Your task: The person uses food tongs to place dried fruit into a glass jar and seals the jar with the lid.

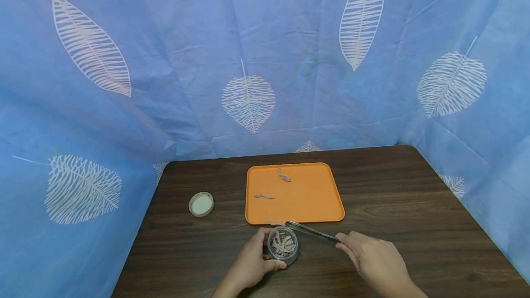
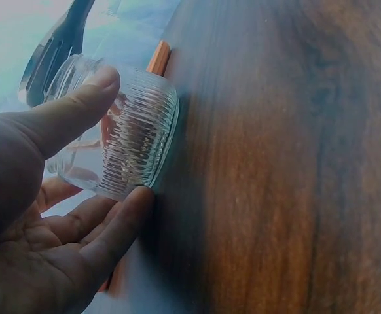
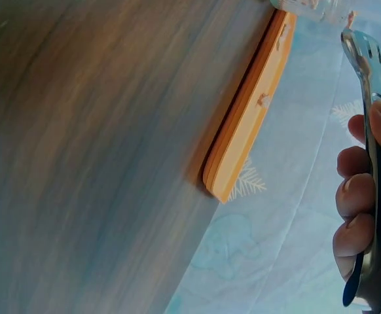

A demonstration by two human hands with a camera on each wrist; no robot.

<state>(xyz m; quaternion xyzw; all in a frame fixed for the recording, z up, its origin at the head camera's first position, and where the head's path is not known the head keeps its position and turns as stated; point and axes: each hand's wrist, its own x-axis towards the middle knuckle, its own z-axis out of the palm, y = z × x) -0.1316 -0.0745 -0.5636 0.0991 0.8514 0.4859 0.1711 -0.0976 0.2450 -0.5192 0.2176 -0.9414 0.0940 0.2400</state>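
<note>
My left hand [image 1: 253,260] grips a small clear glass jar [image 1: 291,258], thumb on the near side and fingers round the back. Ridges run down the wall of the jar [image 2: 138,131] in the left wrist view. Pale, dried-looking strips [image 1: 283,243] fill part of it. In my right hand [image 1: 374,257] are metal tongs [image 1: 312,231] with slotted tips, held above the table. Their tips pinch another pale strip [image 1: 276,223] just beyond the jar's far rim. The right wrist view shows fingers wrapped round the tongs [image 3: 368,85].
An orange tray [image 1: 310,201] lies behind the jar. On it are a twisted strip [image 1: 284,177] towards the back and a thinner strip [image 1: 264,196] on the left. A round lid [image 1: 201,204] rests on the dark wooden table [image 1: 414,206] to the left. Blue leaf-patterned cloth [image 1: 290,105] surrounds the table.
</note>
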